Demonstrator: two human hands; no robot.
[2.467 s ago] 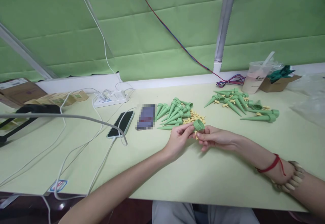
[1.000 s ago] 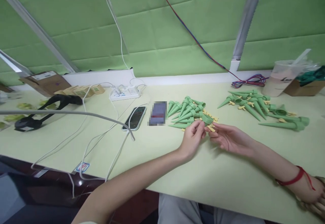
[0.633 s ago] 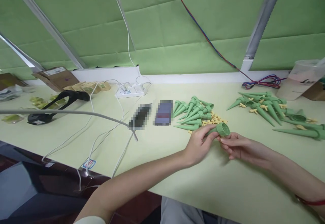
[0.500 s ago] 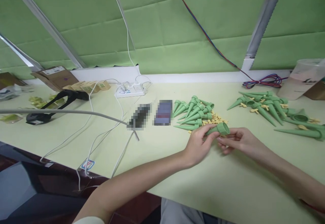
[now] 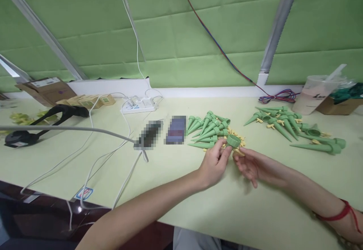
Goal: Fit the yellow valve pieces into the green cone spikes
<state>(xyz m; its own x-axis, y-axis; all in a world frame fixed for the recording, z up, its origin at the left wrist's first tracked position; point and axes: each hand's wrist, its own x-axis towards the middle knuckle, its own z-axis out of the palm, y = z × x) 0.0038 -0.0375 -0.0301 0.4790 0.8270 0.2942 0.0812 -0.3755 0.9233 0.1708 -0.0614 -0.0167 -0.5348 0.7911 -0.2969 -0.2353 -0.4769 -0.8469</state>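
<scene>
the right hand [image 5: 256, 165] has uncurled its lower fingers; it pinches one yellow piece [image 5: 239, 152] at one green spike [image 5: 233, 141], gripped between the left hand's [image 5: 214, 163] thumb and fingers. two counted beyond: left pile [image 5: 212, 132], right pile [image 5: 279, 128].

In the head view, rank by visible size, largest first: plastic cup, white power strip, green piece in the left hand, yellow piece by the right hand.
1. Plastic cup
2. White power strip
3. Green piece; the left hand hides part of it
4. Yellow piece, at the right hand
</scene>
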